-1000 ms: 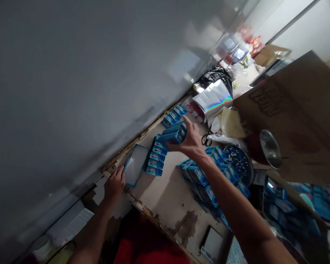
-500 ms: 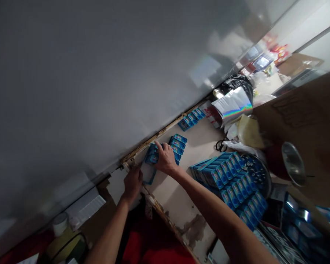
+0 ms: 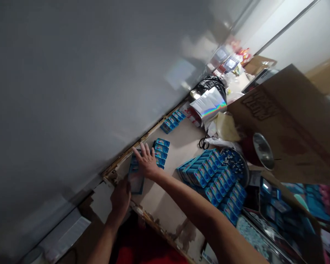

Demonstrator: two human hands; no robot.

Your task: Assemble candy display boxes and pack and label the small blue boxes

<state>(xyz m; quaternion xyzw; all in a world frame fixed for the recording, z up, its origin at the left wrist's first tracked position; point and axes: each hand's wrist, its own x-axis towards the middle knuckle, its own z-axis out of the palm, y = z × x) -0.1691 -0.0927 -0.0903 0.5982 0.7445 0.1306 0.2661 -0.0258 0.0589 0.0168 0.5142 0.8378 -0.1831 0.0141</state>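
My left hand (image 3: 121,196) is curled at the near left edge of a flat, clear-faced box (image 3: 137,183) with blue edges. Its fingertips are partly hidden in shadow. Over the far part of this box, my right hand (image 3: 146,160) lies with its fingers spread, and some small blue packs show under it. Right beside that hand stands a row of small blue packs (image 3: 161,151). Farther along the wall is a shorter row of blue packs (image 3: 173,121).
Stacked blue packs (image 3: 206,172) stand right of my right forearm, next to a round bowl of small blue-and-white pieces (image 3: 235,165). Black scissors (image 3: 203,143), a silvery sheet (image 3: 209,104) and a large cardboard box (image 3: 286,121) lie beyond. A grey wall (image 3: 71,91) borders the worn table (image 3: 165,198).
The view has swung right, so everything sits farther left. My right hand's fingers, bent over the blue packs before, are now spread out. My left hand stays at the box's edge.
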